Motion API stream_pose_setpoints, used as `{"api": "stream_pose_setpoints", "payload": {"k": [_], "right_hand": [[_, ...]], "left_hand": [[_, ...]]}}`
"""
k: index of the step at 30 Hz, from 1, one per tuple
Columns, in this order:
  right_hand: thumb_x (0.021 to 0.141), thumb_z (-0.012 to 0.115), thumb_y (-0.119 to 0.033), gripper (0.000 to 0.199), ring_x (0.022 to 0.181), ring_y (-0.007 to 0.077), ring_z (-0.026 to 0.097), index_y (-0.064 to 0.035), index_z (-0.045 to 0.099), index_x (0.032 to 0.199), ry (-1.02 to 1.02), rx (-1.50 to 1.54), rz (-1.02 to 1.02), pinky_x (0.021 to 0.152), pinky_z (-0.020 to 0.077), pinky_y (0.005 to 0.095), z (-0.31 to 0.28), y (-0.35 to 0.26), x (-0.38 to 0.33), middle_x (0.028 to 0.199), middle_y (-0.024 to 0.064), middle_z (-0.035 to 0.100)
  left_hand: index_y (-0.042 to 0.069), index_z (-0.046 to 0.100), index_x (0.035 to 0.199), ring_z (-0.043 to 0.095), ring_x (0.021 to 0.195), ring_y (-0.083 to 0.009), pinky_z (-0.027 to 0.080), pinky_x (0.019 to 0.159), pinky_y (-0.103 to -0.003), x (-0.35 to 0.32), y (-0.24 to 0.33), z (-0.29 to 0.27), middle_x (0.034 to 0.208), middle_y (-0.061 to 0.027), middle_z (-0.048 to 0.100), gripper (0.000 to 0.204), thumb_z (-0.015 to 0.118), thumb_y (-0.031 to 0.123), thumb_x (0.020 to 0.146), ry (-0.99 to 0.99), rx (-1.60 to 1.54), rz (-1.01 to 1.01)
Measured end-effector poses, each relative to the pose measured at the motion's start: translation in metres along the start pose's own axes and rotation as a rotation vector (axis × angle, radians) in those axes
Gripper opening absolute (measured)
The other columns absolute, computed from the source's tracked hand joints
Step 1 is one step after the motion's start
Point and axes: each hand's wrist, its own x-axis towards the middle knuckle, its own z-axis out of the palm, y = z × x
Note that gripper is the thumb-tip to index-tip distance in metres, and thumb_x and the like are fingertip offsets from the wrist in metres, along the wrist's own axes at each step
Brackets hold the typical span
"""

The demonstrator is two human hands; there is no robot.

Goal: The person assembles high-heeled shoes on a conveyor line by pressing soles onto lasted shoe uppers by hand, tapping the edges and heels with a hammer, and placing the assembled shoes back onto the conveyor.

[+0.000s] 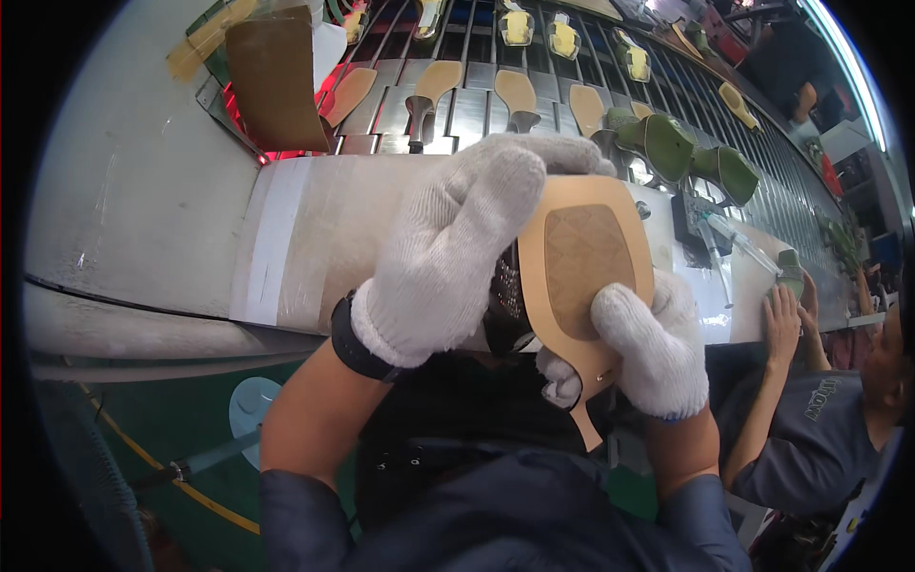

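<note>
Both my hands wear white knit gloves and are closed on a tan shoe sole (586, 253), raised above the bench edge with its textured forefoot patch toward me. My left hand (467, 238) grips its far left edge, fingers wrapped over the top end. From the right, my right hand (658, 343) presses its thumb on the sole's lower part, with the other fingers mostly hidden behind. The narrow end of the sole points down toward my lap. Behind its left edge shows a dark, glittery piece (508, 291), perhaps a shoe upper; the sole hides most of it.
Beyond the bench (334, 210), a slatted conveyor (381, 105) carries several tan soles (515, 91) and green shoe lasts (667, 148). A cardboard sheet (276, 86) stands at the left. Syringes (739, 238) lie at the right, near a co-worker's hands (786, 315).
</note>
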Motion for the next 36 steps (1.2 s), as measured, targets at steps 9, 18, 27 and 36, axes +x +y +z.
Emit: {"api": "stream_pose_setpoints", "payload": {"k": [9, 18, 27, 36], "right_hand": [[0.113, 0.063, -0.029, 0.04, 0.065, 0.0187, 0.075, 0.0074, 0.068, 0.129, 0.066, -0.074, -0.123, 0.058, 0.064, 0.0302, -0.008, 0.0, 0.015, 0.09, 0.0175, 0.079], [0.114, 0.057, -0.033, 0.045, 0.072, 0.0164, 0.078, 0.0098, 0.071, 0.118, -0.069, -0.188, -0.099, 0.063, 0.0612, 0.0274, -0.003, 0.017, -0.006, 0.087, 0.0151, 0.08], [0.105, 0.069, -0.018, 0.024, 0.061, 0.0312, 0.074, 0.004, 0.076, 0.101, -0.131, -0.676, -0.378, 0.059, 0.0574, 0.0387, 0.03, 0.019, -0.018, 0.072, 0.0146, 0.073], [0.101, 0.076, -0.019, 0.02, 0.06, 0.0346, 0.07, -0.0005, 0.077, 0.109, -0.163, -0.682, -0.497, 0.056, 0.0554, 0.0421, 0.056, 0.033, -0.008, 0.072, 0.0142, 0.069]], "left_hand": [[-0.004, 0.048, 0.158, 0.062, 0.136, -0.02, 0.051, 0.118, -0.038, 0.009, -0.016, -0.008, 0.147, -0.0136, 0.064, 0.055, 0.063, 0.026, 0.115, -0.037, -0.168, 0.03], [-0.003, 0.05, 0.15, 0.068, 0.133, -0.0339, 0.055, 0.115, -0.047, -0.041, 0.001, 0.011, 0.147, -0.0312, 0.065, 0.058, 0.062, 0.039, 0.112, 0.102, -0.022, 0.077], [0.001, 0.058, 0.129, 0.077, 0.115, -0.0425, 0.067, 0.097, -0.056, -0.094, 0.036, 0.017, 0.133, -0.0349, 0.071, 0.043, 0.067, 0.039, 0.111, 0.338, 0.148, -0.043], [-0.002, 0.061, 0.107, 0.079, 0.099, -0.0304, 0.059, 0.109, -0.057, -0.088, 0.07, 0.007, 0.105, -0.0295, 0.078, 0.027, 0.076, 0.02, 0.101, 0.387, 0.378, -0.105]]}}
